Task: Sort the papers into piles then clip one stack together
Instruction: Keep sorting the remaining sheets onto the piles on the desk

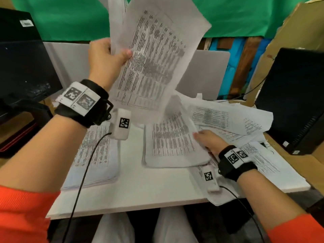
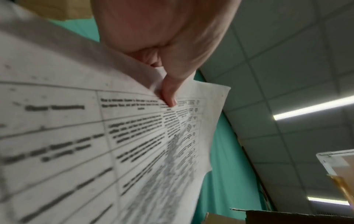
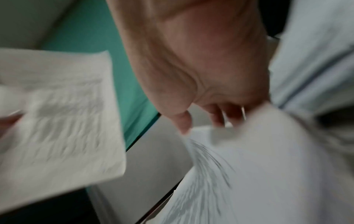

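Observation:
My left hand (image 1: pixel 108 57) is raised above the table and grips a bunch of printed table sheets (image 1: pixel 154 55). In the left wrist view its thumb (image 2: pixel 168 91) presses on the front page of that bunch (image 2: pixel 134 136). My right hand (image 1: pixel 208 140) is low over the white table (image 1: pixel 140 193) and pinches the right edge of a printed sheet (image 1: pixel 173 142). That sheet lies on the middle pile with its edge curled up. The right wrist view shows blurred fingers (image 3: pixel 214 119) at the sheet's edge (image 3: pixel 249 166). A thick sorted pile (image 1: pixel 94 155) lies at the left. No clip shows.
Loose, crumpled papers (image 1: pixel 228 120) spread over the table's right side. A black monitor (image 1: pixel 22 58) stands at the left, and a black computer case (image 1: pixel 294 102) and cardboard (image 1: pixel 289 32) at the right. A grey laptop lid (image 1: pixel 201 74) stands behind. Wrist cables trail over the front edge.

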Available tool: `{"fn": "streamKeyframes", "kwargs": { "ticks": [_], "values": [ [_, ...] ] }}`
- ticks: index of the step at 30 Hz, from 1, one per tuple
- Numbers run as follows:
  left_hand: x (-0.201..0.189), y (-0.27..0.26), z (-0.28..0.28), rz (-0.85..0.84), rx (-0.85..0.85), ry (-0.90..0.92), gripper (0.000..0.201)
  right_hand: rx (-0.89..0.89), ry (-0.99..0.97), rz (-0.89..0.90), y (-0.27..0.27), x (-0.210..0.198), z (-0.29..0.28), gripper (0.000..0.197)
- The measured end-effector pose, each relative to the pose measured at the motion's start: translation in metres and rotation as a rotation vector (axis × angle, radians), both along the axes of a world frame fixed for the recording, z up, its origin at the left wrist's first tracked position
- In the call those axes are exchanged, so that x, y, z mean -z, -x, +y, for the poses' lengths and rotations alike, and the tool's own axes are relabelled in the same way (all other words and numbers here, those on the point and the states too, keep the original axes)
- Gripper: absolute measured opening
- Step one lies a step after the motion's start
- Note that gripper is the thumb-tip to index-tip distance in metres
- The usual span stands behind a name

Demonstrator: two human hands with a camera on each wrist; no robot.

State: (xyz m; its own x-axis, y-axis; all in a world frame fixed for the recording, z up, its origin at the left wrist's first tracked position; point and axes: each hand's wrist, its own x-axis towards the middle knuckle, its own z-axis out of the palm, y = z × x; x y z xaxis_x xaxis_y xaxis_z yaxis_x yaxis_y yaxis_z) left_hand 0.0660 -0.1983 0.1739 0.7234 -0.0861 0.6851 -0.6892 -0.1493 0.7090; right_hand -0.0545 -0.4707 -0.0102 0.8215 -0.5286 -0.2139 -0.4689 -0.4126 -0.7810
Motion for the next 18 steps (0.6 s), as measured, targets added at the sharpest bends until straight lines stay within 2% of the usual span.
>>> {"fn": "streamKeyframes", "kwargs": {
  "ticks": [2,3,5,6,7,8,9,10,13,16,18],
  "values": [
    [0.014,-0.006,-0.006,0.060,0.060,0.081,0.028,-0.063,0.006,-0.183,0.006,-0.021,0.018,0.071],
    [0.023,-0.008,-0.009,0.088,0.061,0.085,0.029,-0.141,-0.104,-0.267,0.009,-0.032,0.029,0.070],
    [0.044,-0.013,-0.017,0.138,0.043,0.057,0.025,-0.298,-0.291,-0.326,0.009,-0.042,0.043,0.061],
    [0.054,-0.016,-0.022,0.158,0.025,0.015,0.016,-0.314,-0.316,-0.348,0.006,-0.043,0.049,0.059],
    [0.061,-0.017,-0.025,0.175,-0.009,-0.035,0.018,-0.278,-0.300,-0.363,0.000,-0.039,0.049,0.054],
    [0.066,-0.020,-0.027,0.190,-0.053,-0.089,0.035,-0.201,-0.284,-0.361,-0.006,-0.035,0.047,0.044],
    [0.067,-0.019,-0.026,0.186,-0.100,-0.145,0.044,-0.123,-0.282,-0.342,-0.010,-0.031,0.045,0.036],
    [0.064,-0.020,-0.023,0.170,-0.144,-0.193,0.045,-0.067,-0.297,-0.299,-0.014,-0.025,0.039,0.033],
    [0.044,-0.027,-0.011,0.087,-0.251,-0.381,0.029,0.029,-0.243,-0.076,-0.019,-0.008,0.017,0.035],
    [0.015,-0.029,-0.013,-0.029,-0.140,-0.484,0.037,0.052,-0.135,0.111,-0.020,0.007,0.001,0.024],
    [-0.004,-0.025,-0.020,-0.052,-0.030,-0.388,0.038,0.075,-0.169,0.152,-0.019,0.013,-0.003,0.017]
  ]
}}
